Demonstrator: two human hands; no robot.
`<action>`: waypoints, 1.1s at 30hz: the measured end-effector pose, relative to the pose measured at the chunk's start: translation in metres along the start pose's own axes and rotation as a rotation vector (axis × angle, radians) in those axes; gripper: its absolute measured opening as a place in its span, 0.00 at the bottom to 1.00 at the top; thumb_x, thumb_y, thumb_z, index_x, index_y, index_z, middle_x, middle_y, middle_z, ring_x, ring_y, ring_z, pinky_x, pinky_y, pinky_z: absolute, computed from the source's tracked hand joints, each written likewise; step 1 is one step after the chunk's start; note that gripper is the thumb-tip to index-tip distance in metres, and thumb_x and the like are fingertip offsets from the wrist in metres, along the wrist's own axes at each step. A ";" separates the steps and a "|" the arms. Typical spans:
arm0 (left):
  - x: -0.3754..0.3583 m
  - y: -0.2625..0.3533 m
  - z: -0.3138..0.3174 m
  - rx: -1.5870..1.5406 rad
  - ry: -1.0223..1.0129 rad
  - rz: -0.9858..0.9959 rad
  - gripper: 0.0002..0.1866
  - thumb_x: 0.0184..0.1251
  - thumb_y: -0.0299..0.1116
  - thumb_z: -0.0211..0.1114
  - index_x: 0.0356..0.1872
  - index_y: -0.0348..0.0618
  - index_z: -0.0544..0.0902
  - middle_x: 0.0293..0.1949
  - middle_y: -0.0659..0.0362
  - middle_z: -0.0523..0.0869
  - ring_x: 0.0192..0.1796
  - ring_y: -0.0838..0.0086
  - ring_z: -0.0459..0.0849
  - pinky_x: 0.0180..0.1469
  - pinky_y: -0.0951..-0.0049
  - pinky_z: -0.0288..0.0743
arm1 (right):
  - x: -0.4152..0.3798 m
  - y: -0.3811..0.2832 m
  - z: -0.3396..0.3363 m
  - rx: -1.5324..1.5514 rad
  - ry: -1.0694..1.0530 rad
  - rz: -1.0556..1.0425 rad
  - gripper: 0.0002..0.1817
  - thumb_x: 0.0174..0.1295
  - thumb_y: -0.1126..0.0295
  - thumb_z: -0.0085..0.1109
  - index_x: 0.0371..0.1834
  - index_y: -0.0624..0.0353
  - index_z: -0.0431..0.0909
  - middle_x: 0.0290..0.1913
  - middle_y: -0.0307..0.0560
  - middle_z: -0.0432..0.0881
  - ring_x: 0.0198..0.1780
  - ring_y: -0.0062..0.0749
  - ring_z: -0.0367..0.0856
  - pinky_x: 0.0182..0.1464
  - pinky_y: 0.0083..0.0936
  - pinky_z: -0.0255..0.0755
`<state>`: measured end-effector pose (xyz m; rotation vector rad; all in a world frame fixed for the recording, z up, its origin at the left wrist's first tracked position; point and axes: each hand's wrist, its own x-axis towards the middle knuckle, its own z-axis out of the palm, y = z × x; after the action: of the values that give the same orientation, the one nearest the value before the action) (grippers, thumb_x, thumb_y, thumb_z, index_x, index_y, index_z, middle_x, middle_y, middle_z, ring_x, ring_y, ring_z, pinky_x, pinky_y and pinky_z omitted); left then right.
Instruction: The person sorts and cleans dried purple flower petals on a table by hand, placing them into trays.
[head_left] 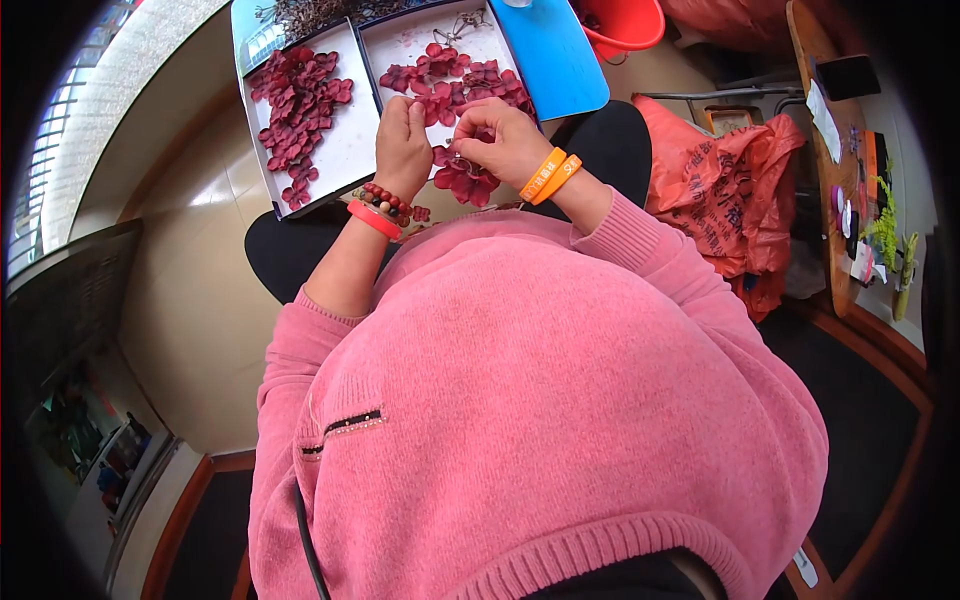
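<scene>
So, head cam: both forearms reach out from the pink sweater (540,380), hands raised close together. The left hand (403,150) is upright, thumb pointing away from the body, fingers curled; can't tell what's inside that curl. The right hand (498,145) bends inward, thumb and fingertips drawn narrow, but I can't tell if they've got a stem. The dark red flower cluster (467,182) sits just below the right fingertips, on the body side. Left of the left hand there's a petal pile (295,110) in a white tray (352,150), and more blooms (440,68) lie just beyond both hands.
</scene>
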<state>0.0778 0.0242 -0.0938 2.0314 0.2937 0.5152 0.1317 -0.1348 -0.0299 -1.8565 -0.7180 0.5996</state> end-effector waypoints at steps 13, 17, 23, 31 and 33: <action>-0.007 0.026 -0.003 -0.035 -0.027 0.084 0.09 0.69 0.32 0.51 0.31 0.38 0.70 0.28 0.48 0.72 0.30 0.50 0.72 0.32 0.59 0.66 | 0.013 -0.008 0.011 0.093 0.158 0.007 0.07 0.49 0.71 0.60 0.26 0.64 0.78 0.27 0.49 0.79 0.31 0.35 0.78 0.36 0.27 0.73; -0.002 0.018 -0.006 0.045 0.113 0.055 0.07 0.67 0.30 0.52 0.32 0.38 0.71 0.29 0.49 0.74 0.32 0.52 0.75 0.32 0.58 0.68 | 0.009 0.000 0.008 0.043 0.093 0.069 0.07 0.49 0.71 0.59 0.26 0.65 0.77 0.29 0.50 0.79 0.31 0.36 0.78 0.36 0.27 0.71; 0.003 0.019 -0.010 0.078 -0.034 0.131 0.20 0.57 0.25 0.59 0.53 0.46 0.73 0.44 0.51 0.76 0.47 0.53 0.77 0.47 0.61 0.73 | 0.000 0.005 0.003 0.077 0.173 0.011 0.06 0.52 0.72 0.59 0.28 0.64 0.77 0.26 0.45 0.78 0.29 0.27 0.76 0.34 0.23 0.71; 0.007 0.040 -0.032 0.192 -0.147 0.538 0.16 0.53 0.19 0.61 0.44 0.46 0.82 0.45 0.60 0.81 0.46 0.65 0.78 0.53 0.68 0.68 | -0.003 -0.003 -0.003 0.352 -0.044 0.079 0.04 0.55 0.74 0.57 0.31 0.64 0.77 0.28 0.38 0.77 0.29 0.16 0.73 0.32 0.16 0.70; 0.006 0.037 -0.034 0.155 -0.162 0.457 0.12 0.57 0.19 0.60 0.41 0.43 0.82 0.37 0.62 0.84 0.41 0.71 0.80 0.50 0.73 0.71 | -0.003 -0.007 -0.003 0.343 -0.052 0.057 0.05 0.55 0.74 0.58 0.31 0.64 0.77 0.28 0.37 0.77 0.29 0.15 0.73 0.32 0.16 0.70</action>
<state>0.0664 0.0345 -0.0459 2.2845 -0.2435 0.6150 0.1300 -0.1370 -0.0223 -1.5519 -0.5578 0.7604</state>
